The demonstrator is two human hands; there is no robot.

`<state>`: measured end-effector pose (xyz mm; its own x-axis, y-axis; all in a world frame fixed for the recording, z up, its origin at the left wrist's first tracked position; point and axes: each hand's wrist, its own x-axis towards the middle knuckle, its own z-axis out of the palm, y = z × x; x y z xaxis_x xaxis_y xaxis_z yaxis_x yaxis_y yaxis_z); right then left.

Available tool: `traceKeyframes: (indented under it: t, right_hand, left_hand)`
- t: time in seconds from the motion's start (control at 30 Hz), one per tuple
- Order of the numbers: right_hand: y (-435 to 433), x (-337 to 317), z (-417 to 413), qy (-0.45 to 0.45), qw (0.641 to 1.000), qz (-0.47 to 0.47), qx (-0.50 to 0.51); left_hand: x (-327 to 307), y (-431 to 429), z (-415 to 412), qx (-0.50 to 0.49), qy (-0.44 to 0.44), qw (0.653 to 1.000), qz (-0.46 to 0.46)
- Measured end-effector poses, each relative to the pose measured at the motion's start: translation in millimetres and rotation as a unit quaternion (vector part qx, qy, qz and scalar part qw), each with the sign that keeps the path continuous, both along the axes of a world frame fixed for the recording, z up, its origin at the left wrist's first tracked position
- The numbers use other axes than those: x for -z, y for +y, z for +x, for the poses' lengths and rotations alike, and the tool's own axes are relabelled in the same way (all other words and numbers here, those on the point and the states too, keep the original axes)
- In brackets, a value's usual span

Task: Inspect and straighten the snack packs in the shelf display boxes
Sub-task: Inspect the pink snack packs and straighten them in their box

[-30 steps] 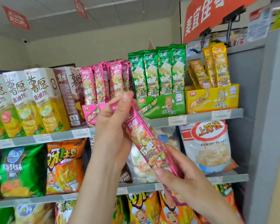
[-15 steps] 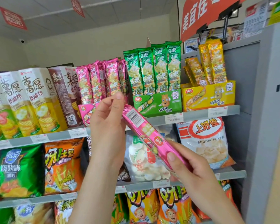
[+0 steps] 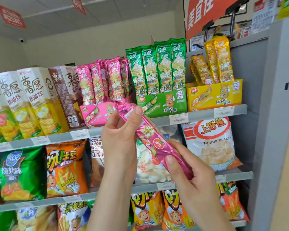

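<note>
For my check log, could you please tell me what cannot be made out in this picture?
Head view only:
- Pink pack: its lower end is partly hidden in the right hand, and its small print is blurred.
- Pink box: the right part is hidden by the left hand and the pink pack.
- White bag: the label is mostly covered by both hands.
- Price tags: the print is too small to read.

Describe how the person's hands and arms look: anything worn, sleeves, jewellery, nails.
The left hand and right hand are bare: no gloves, rings, watch or bracelet in view. Nails are short and look unpainted. The left forearm and right forearm are uncovered down to the bottom edge; no sleeve shows.
</note>
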<state>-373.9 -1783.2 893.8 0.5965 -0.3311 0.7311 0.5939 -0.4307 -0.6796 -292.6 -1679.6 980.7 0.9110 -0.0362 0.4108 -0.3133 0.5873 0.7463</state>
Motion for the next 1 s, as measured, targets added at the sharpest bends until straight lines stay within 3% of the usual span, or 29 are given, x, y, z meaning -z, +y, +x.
traceKeyframes:
  t: [0.37,0.6,0.73,0.87,1.0]
  right_hand:
    - [11.8,-3.9,3.2,0.0,0.999,0.036,-0.001]
    - [4.2,-0.8,0.6,0.114,0.976,0.062,-0.177]
    - [3.2,4.2,-1.7,0.124,0.963,0.106,-0.216]
    - [6.9,2.8,-2.1,0.091,0.966,0.146,-0.195]
    - [8.9,-1.5,-1.4,0.073,0.969,0.161,-0.174]
  left_hand:
    - [27.2,-1.1,-7.2,0.068,-0.04,0.992,0.096]
    - [13.6,22.3,0.7,-0.003,-0.035,0.999,0.009]
    - [15.7,21.8,2.1,0.034,-0.046,0.998,0.001]
    - [28.2,14.0,1.2,0.038,-0.094,0.992,0.079]
    - [39.4,7.7,-4.4,0.067,-0.087,0.984,0.143]
